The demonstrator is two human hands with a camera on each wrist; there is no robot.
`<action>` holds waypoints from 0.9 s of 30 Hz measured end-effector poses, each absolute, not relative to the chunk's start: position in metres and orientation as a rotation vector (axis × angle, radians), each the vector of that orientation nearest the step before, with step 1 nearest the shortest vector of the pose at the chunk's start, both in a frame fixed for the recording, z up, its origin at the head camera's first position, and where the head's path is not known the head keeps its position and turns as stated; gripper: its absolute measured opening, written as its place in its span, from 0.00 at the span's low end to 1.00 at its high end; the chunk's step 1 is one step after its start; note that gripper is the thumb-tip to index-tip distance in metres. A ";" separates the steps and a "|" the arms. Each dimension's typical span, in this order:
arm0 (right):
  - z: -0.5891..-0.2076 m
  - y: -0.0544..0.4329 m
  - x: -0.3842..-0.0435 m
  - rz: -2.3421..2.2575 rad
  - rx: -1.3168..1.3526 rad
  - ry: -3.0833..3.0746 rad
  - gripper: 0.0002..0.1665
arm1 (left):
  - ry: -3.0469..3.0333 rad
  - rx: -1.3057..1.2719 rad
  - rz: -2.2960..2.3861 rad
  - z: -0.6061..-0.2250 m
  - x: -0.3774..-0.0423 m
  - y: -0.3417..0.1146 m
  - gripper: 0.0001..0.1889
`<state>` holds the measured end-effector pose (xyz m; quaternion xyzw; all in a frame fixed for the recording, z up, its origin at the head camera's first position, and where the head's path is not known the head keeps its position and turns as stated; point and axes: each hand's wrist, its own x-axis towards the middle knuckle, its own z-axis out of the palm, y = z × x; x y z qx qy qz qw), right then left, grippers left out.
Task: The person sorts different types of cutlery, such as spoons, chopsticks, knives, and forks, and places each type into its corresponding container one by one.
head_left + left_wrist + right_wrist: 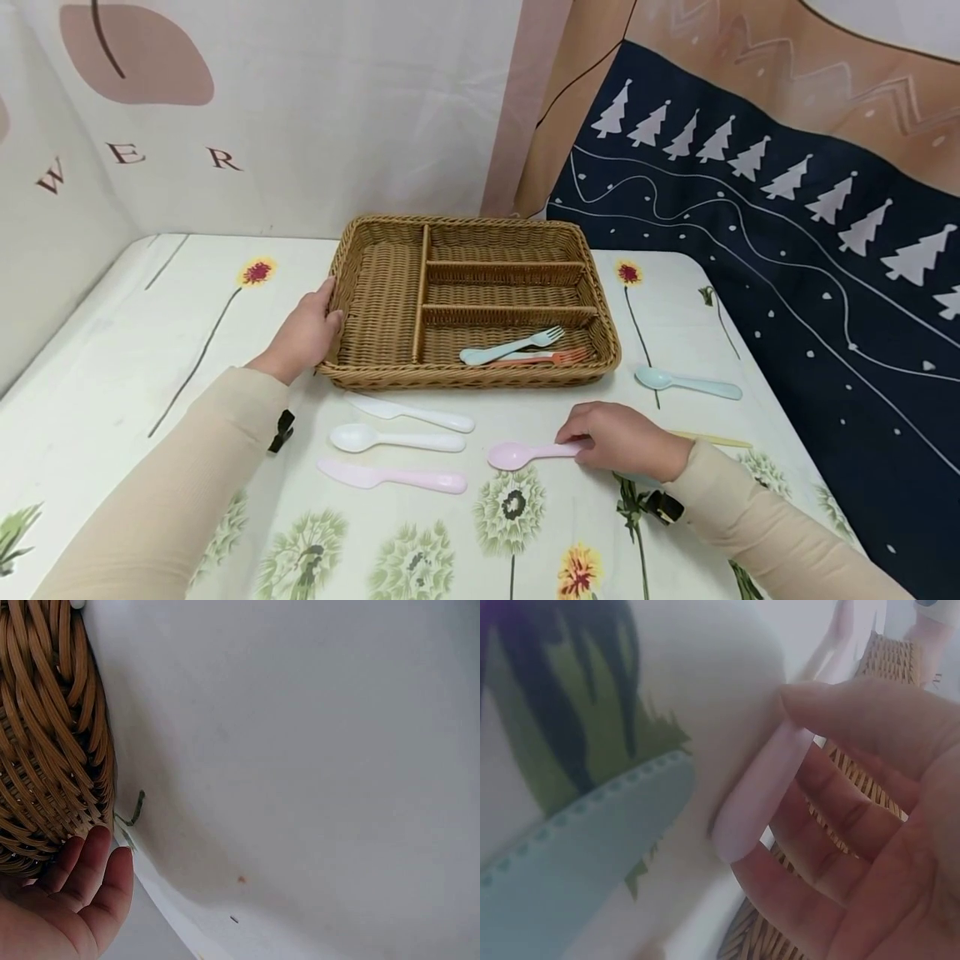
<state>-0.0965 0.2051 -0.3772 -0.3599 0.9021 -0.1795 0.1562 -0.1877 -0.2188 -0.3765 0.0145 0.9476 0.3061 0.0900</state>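
Observation:
My right hand (618, 437) pinches the handle of a pink spoon (512, 456) between thumb and fingers, its bowl pointing left. In the right wrist view, the pink handle (757, 799) lies between the thumb and the curled fingers. Close by is a light blue knife (615, 825) with a serrated edge, mostly hidden under the right wrist in the head view. My left hand (302, 333) holds the left side of a brown woven basket (480, 379), thumb at the rim and fingers along the outer wall. Blue forks (517, 343) and an orange fork (558, 357) lie in its front right compartment.
Left of the pink spoon lie a white knife (412, 412), a white spoon (405, 440) and a pink knife (397, 477). A light blue spoon (693, 385) and a thin yellow utensil (712, 438) lie on the right. Fabric walls stand behind the flowered table.

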 end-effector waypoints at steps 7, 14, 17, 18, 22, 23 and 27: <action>-0.374 0.201 -0.100 -0.572 -1.039 2.555 0.14 | 2.823 0.043 0.913 -0.375 -0.187 -0.220 0.32; -0.361 0.196 -0.102 -0.697 -1.037 2.546 0.16 | 2.823 0.037 0.912 -0.379 -0.185 -0.218 0.32; -0.354 0.195 -0.104 -0.735 -1.066 2.552 0.16 | 2.822 0.033 0.913 -0.379 -0.185 -0.217 0.32; -0.351 0.195 -0.105 -0.746 -1.082 2.555 0.16 | 2.822 0.032 0.914 -0.379 -0.184 -0.217 0.32; -0.342 0.192 -0.111 -0.771 -1.103 2.575 0.16 | 2.823 0.025 0.919 -0.376 -0.183 -0.216 0.32; -0.339 0.192 -0.113 -0.766 -1.094 2.588 0.17 | 2.824 0.024 0.921 -0.376 -0.183 -0.216 0.32; -0.328 0.191 -0.121 -0.738 -1.057 2.652 0.17 | 2.820 0.017 0.925 -0.375 -0.182 -0.217 0.32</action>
